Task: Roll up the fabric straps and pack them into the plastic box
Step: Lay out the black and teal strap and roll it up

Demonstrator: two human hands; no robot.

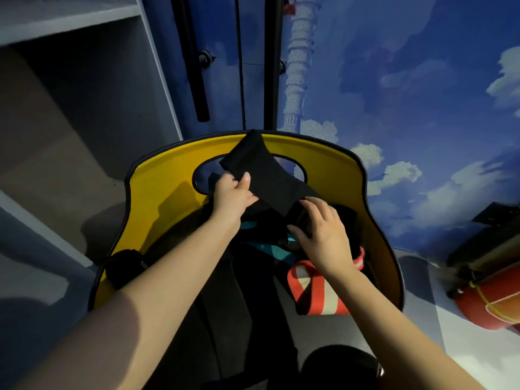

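A wide black fabric strap (261, 167) rises from the yellow plastic box (166, 175) toward its far rim. My left hand (233, 192) pinches the strap's left edge between thumb and fingers. My right hand (323, 232) grips the strap's lower rolled end, just right of centre. Under the hands lie more dark straps, a teal strap (270, 249), and a red and cream striped strap (315, 294) at the box's right side. A black rolled bundle (123, 267) rests on the box's left rim.
A grey shelf unit (70, 80) stands to the left. Blue cupboard doors with black handles (197, 60) are behind the box. A sky-printed wall fills the right. An orange cylinder (489, 299) lies at the far right. A dark round object (340, 364) sits near the bottom.
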